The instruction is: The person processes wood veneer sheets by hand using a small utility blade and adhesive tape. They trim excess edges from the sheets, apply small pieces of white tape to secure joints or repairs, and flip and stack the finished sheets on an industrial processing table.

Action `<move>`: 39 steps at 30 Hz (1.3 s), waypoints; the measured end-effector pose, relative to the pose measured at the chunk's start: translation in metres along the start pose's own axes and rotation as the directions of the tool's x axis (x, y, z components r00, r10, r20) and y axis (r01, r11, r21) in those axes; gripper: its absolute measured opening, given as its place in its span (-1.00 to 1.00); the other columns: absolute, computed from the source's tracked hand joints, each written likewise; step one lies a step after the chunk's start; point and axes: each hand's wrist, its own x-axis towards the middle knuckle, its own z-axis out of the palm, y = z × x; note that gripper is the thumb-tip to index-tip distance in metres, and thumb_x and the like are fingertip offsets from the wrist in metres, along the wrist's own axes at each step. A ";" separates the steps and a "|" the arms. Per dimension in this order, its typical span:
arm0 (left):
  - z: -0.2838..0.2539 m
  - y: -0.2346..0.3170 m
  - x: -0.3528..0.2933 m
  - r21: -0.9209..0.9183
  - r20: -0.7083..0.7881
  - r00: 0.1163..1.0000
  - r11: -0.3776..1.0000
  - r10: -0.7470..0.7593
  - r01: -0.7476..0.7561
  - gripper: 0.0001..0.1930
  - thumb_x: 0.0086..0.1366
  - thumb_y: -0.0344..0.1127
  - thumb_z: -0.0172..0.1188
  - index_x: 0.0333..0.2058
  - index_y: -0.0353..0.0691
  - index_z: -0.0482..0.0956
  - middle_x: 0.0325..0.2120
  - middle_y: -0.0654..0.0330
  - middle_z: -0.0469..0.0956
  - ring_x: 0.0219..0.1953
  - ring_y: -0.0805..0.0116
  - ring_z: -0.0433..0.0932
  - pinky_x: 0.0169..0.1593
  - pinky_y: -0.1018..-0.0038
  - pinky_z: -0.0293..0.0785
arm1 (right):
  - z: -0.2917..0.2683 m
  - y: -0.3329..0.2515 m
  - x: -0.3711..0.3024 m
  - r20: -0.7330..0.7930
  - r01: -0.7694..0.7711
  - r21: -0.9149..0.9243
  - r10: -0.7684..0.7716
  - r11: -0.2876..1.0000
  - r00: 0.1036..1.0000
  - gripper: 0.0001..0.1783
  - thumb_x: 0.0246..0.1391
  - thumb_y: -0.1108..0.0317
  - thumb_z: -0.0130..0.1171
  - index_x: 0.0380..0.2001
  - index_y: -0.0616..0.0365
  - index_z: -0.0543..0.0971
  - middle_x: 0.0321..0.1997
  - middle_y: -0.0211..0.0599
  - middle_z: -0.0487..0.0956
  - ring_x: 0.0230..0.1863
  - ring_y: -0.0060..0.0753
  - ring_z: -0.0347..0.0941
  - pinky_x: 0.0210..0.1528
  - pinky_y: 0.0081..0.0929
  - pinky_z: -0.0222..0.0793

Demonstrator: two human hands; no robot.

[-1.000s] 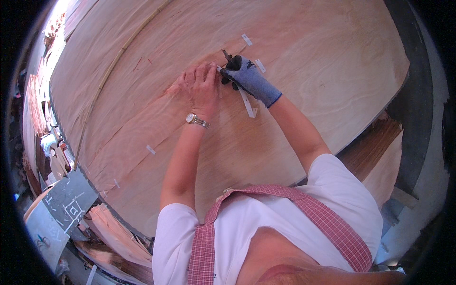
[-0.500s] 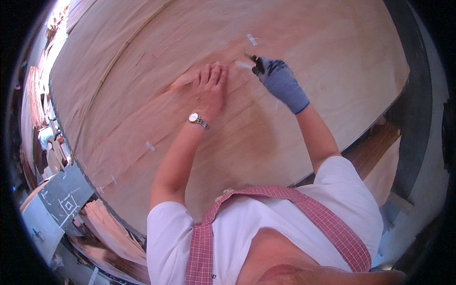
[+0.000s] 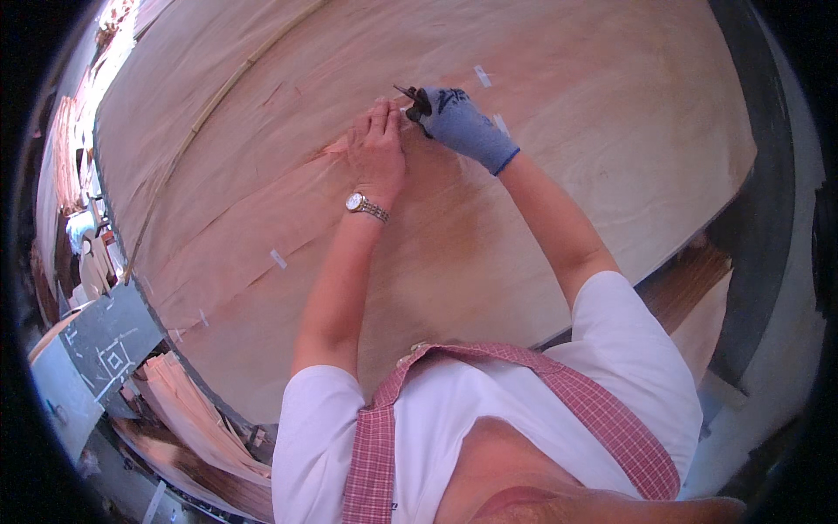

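A broad sheet of thin, light-brown wood veneer (image 3: 567, 192) lies spread under both hands. My bare left hand (image 3: 377, 157), a metal-banded watch (image 3: 354, 202) on its wrist, rests flat on it, fingers extended beside a long seam. My right hand (image 3: 458, 127), in a blue-grey glove with dark fingertips, is closed around a thin dark pointed tool (image 3: 403, 90) whose kind I cannot make out. Its fingertips are just right of my left fingers, with a small whitish bit showing between. Short pale tape strips (image 3: 483, 76) stick to the veneer; another tape strip (image 3: 278, 259) sits along the seam.
A long thin bamboo-like stick (image 3: 229, 92) lies across the sheet's far left. Stacked veneer pieces (image 3: 179, 393) and a grey board with white markings (image 3: 113, 349) are at the lower left. A dark border (image 3: 759, 262) runs along the right, beside a brown panel (image 3: 685, 284).
My right hand has moved left with the tool, close to my left fingers, uncovering a tape strip by its wrist. My left hand has moved slightly farther away, still flat.
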 end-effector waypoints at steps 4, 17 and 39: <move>-0.010 -0.010 -0.004 -0.049 -0.026 1.000 0.999 0.010 -0.012 -0.60 0.25 -0.29 0.11 0.09 -0.07 0.51 0.12 0.21 0.47 0.09 0.19 0.43 0.16 0.18 0.33 | -0.022 -0.006 0.012 -0.025 0.026 -0.198 -0.031 0.980 0.999 -0.73 0.12 0.19 0.16 -0.34 0.22 0.57 -0.47 -0.04 0.62 -0.41 -0.07 0.59 -0.34 -0.24 0.47; -0.050 -0.084 -0.033 -0.033 -0.231 0.973 0.999 0.022 -0.030 -0.91 0.12 -0.22 0.30 -0.38 0.00 0.66 -0.35 0.36 0.59 -0.16 0.35 0.49 0.02 0.32 0.23 | 0.006 -0.018 0.009 0.379 -0.489 0.658 0.309 0.573 0.872 -0.71 0.18 0.14 0.20 -0.25 0.16 0.60 -0.54 -0.37 0.60 -0.63 -0.62 0.37 -0.63 -0.62 0.25; -0.131 -0.101 -0.051 -0.434 -0.187 0.969 0.899 -0.162 0.067 -0.91 0.17 -0.41 0.32 -0.32 -0.19 0.67 -0.39 0.23 0.59 -0.33 0.34 0.56 -0.28 0.46 0.49 | -0.022 -0.017 -0.010 0.570 -0.415 0.622 -0.020 0.664 0.822 -0.71 0.18 0.11 0.21 -0.27 0.13 0.57 -0.48 -0.42 0.59 -0.64 -0.75 0.26 -0.61 -0.74 0.16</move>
